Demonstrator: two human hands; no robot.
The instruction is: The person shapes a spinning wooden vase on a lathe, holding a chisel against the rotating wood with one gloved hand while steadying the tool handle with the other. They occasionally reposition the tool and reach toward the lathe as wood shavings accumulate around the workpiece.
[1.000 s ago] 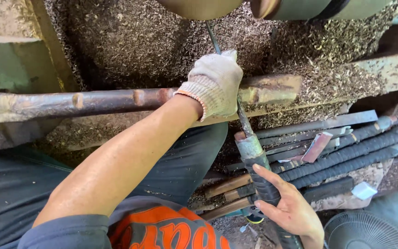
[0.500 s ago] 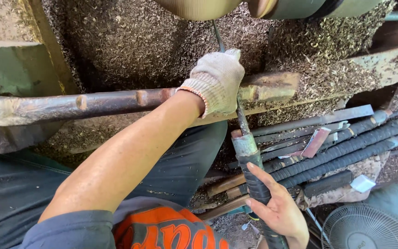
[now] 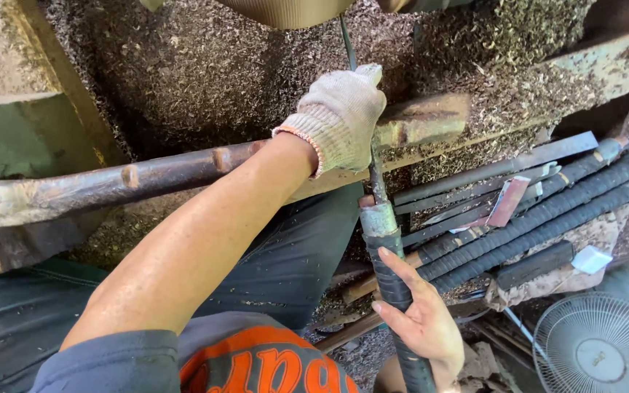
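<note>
My left hand (image 3: 340, 116), in a knitted white glove, rests on the long tool rest bar (image 3: 147, 175) and pinches the thin steel shaft of a turning chisel (image 3: 378, 182). My bare right hand (image 3: 420, 320) grips the chisel's black taped handle (image 3: 394, 291) low in the view. The chisel's blade runs up past the glove toward a rounded tan wooden workpiece (image 3: 285, 11) at the top edge. Where the tip meets the wood is hidden.
Wood shavings (image 3: 205, 80) cover the lathe bed. Several other long chisels with black wrapped handles (image 3: 547, 211) lie on a rack to the right. A fan with a wire guard (image 3: 598, 349) stands at the lower right. A green machine part (image 3: 23, 131) is at left.
My right hand has slid a little along the handle and its fingers have opened somewhat. The gloved left hand stays on the bar.
</note>
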